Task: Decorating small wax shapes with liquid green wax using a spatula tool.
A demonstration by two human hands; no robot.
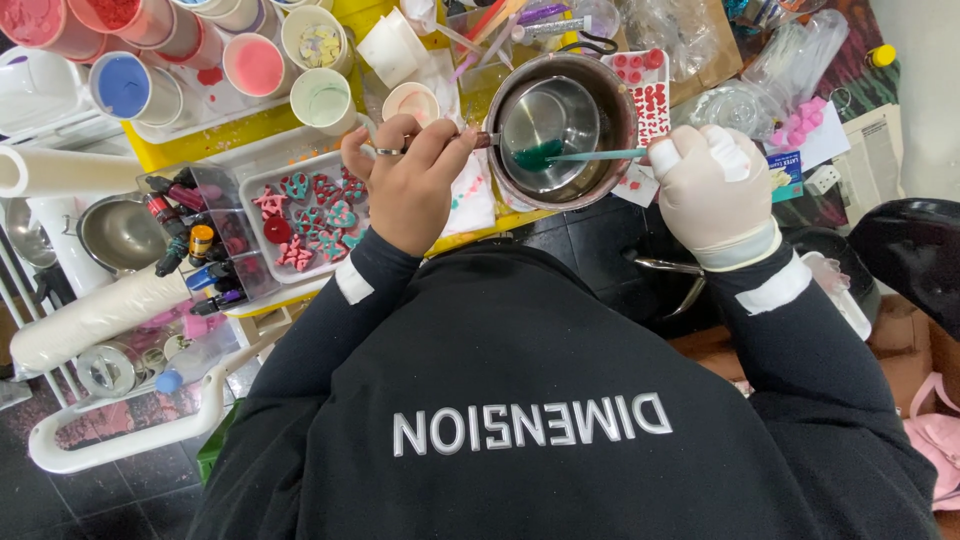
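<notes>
A: From the head view, what are the hands doing?

B: The bare left hand (408, 185), a ring on one finger, is closed around the handle of a small round steel saucepan (548, 122). That pan sits inside a larger round metal pot (622, 110) on the cluttered yellow counter (245, 125).

A: And the other?

B: The right hand (712, 188), in a pale latex glove, is clamped on a thin teal stirring stick (600, 154). The stick's far end lies in a small pool of dark teal liquid (535, 157) at the pan's bottom. The two hands are well apart, one on each side of the pot.

A: What lies around them?

B: Just beside the left hand, a clear rectangular tray of red, pink and teal heart and star shapes (312, 215). Left of that, a clear box of small dye bottles (195, 235). Beyond, white cups with pink, blue and pale green contents (255, 65). Behind the pot, a white mould with red pieces (650, 95).
</notes>
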